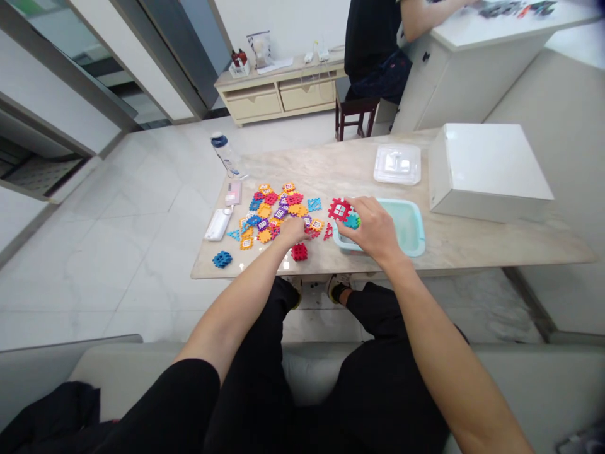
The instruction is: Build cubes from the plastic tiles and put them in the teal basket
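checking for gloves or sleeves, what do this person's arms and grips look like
The left forearm and right forearm are bare, with no sleeves showing, and the left grip and right grip wear no gloves. No watch, band or cable shows on either arm.

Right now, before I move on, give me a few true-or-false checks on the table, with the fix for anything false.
The right hand touches a red lattice tile at the rim of the teal plastic tub. True.
The left hand is inside the tub. False: it rests on a pile of coloured interlocking tiles.
A clear plastic lid lies on the table beyond the tub. True.
A blue tile sits in the tub. False: it lies on the table, left of the pile.
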`<action>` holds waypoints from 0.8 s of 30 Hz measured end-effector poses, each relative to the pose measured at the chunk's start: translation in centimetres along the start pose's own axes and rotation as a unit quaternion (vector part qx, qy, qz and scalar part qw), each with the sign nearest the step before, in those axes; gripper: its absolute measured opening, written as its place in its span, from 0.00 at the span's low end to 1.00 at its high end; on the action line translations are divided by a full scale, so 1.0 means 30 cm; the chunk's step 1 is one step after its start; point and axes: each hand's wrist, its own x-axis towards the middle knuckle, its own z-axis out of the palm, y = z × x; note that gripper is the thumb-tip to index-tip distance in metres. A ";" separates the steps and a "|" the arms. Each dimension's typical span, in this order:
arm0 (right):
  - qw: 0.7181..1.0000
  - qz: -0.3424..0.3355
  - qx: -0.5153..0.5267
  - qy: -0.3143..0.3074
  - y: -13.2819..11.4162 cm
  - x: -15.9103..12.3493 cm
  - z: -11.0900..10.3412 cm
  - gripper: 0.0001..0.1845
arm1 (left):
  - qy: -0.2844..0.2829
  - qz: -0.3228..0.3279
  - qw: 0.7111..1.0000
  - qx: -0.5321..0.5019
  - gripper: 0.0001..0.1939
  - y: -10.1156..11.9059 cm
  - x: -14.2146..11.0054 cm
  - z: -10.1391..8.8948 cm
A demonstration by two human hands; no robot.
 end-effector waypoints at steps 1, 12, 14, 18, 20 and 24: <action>1.000 -0.001 0.001 -0.001 0.007 -0.004 -0.002 0.25 | 0.004 -0.008 1.000 0.021 0.14 0.006 0.007 0.007; 1.000 -0.005 0.001 -0.004 0.017 0.020 0.000 0.24 | -0.008 -0.013 0.996 0.086 0.22 0.015 0.045 0.038; 1.000 -0.004 0.006 -0.005 0.013 0.019 -0.001 0.24 | -0.013 -0.007 0.997 0.079 0.24 0.004 0.052 0.045; 1.000 -0.003 0.006 -0.017 0.000 0.022 0.004 0.24 | -0.023 0.009 0.999 0.047 0.27 -0.028 0.061 0.057; 1.000 -0.004 0.003 -0.024 -0.008 0.027 0.012 0.25 | -0.022 0.019 0.999 0.025 0.30 -0.042 0.060 0.062; 0.999 -0.011 -0.003 -0.035 -0.018 0.034 0.031 0.25 | -0.021 0.035 0.999 -0.015 0.22 -0.049 0.051 0.056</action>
